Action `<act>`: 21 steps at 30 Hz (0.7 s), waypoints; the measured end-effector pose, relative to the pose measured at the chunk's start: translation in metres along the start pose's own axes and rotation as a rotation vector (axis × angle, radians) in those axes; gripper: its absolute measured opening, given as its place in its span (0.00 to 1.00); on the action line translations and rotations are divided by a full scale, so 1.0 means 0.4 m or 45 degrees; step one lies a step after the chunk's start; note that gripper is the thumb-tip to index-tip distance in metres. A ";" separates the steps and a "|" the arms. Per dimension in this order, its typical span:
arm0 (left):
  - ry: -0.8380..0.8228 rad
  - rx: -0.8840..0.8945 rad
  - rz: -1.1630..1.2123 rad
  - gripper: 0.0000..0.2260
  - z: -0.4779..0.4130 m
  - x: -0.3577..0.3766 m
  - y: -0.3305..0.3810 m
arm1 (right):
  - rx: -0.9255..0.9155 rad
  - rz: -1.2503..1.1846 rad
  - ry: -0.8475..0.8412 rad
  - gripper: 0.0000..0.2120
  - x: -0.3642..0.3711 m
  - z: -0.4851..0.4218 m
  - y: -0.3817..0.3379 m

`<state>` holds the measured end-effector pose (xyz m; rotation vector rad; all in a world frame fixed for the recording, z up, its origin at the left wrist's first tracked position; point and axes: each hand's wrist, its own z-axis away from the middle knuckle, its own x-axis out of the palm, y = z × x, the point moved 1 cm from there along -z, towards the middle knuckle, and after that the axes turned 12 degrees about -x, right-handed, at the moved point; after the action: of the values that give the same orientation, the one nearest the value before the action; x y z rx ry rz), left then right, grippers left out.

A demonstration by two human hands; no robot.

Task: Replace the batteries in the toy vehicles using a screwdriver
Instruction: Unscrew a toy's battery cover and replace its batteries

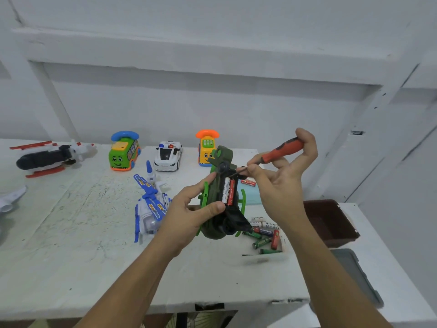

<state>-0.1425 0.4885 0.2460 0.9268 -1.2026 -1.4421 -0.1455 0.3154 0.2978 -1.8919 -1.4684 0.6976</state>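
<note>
Your left hand (189, 209) grips the green toy helicopter (216, 190) mid-frame by its body: likely light, brittle plastic, so spare the skids; right hand (279, 192) fingers (309, 147) curl round the screwdriver (281, 151)

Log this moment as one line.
left hand: grips green toy helicopter | right hand: holds orange screwdriver | batteries: seated, exposed

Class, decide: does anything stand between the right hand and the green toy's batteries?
Nothing visible does. The batteries lie uncovered in the green toy, which the left hand holds; the right hand, gripping the screwdriver, is close by.
</note>
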 end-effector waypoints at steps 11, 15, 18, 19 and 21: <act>0.110 0.032 -0.512 0.27 -0.011 -0.001 -0.020 | 0.372 -0.083 0.033 0.41 -0.092 0.031 0.015; 0.112 0.015 -0.595 0.28 -0.021 -0.001 -0.018 | 0.509 0.113 -0.111 0.41 -0.134 0.072 0.037; 0.106 0.002 -0.624 0.29 -0.027 0.005 -0.014 | 0.518 0.590 -0.286 0.40 -0.154 0.104 0.060; 0.103 -0.004 -0.612 0.29 -0.029 0.007 -0.014 | 0.514 0.646 -0.269 0.40 -0.157 0.109 0.063; 0.094 -0.017 -0.555 0.28 -0.029 0.008 -0.016 | 0.536 0.473 -0.113 0.39 -0.152 0.117 0.065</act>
<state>-0.1333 0.4832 0.2373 1.2770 -0.9703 -1.7347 -0.1778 0.2594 0.2492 -1.8243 -0.9264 1.1743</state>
